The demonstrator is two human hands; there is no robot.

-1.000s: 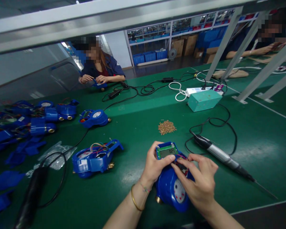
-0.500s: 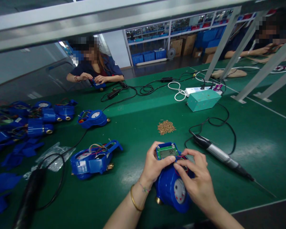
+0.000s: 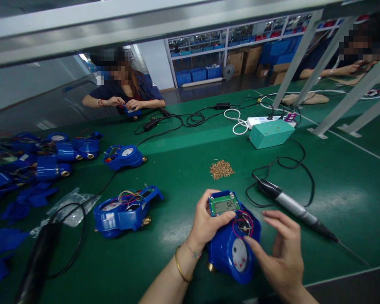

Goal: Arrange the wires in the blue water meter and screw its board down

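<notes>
Green tabletop fills most of the frame, shelving with blue bins far back at upper centre. Lower centre: blue water meter sits on the tabletop, its green display board tipped up at the top end, red wires looped just below it. Left hand grips the meter's left side, thumb pressed on the lower edge of the display board, fingers curled round behind. Right hand is spread, fingers loose and apart, fingertip touching or just beside the meter's right rim near the dial; can't tell which. Electric screwdriver lies right of the meter, cable looping behind it. Pile of small brass screws above the meter, apart from it. Teal box upper right of centre. Open meter with coloured wires lies left of centre, more blue meters at far left. Co-worker sits at the far edge, upper left, hands on another meter.
</notes>
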